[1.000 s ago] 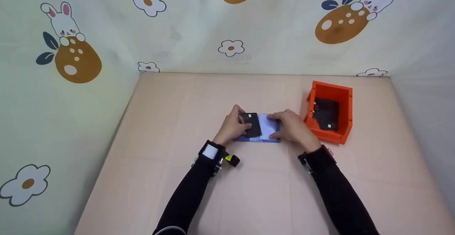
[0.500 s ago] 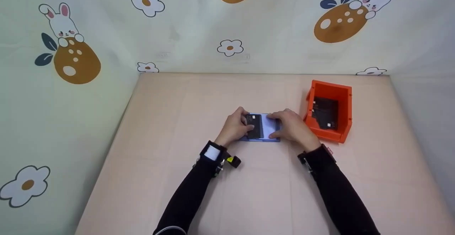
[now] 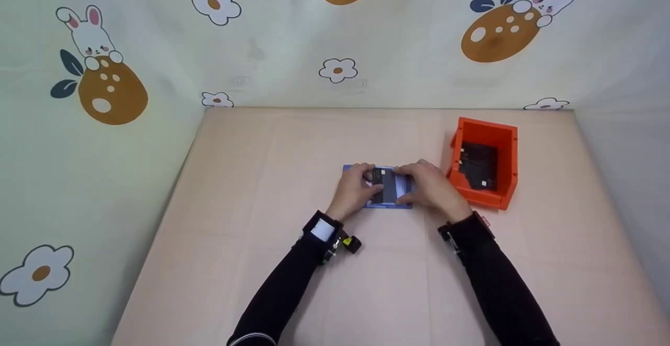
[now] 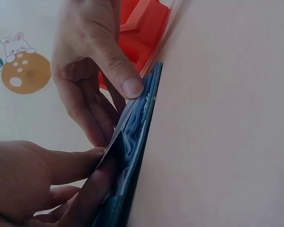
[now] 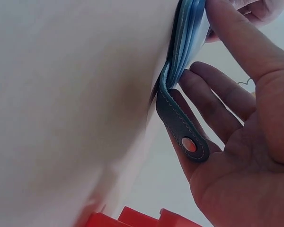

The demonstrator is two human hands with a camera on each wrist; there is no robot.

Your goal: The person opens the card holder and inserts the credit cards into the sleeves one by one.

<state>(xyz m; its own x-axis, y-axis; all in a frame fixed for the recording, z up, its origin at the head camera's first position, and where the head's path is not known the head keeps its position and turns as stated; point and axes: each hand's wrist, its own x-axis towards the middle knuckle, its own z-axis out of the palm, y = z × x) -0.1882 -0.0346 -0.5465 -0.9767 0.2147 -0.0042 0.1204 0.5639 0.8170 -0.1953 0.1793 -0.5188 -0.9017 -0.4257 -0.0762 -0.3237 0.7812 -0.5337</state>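
Note:
A blue card holder with clear sleeves lies opened out on the table. My left hand pinches a black card between thumb and fingers; the card's right part looks greyer, as if under clear plastic. In the left wrist view the stacked sleeves show edge-on, the left thumb against the card's edge. My right hand holds the holder's right end, thumb at the near edge and fingers at the far edge. A strap with a metal snap sticks out beside the right palm.
An orange bin stands to the right of the right hand, with several black cards inside. The pale tabletop runs back to a patterned cloth wall.
My left hand has moved right with the black card, which now covers more of the white sleeve. The holder's far left corner has come into view. The right hand has stayed in place.

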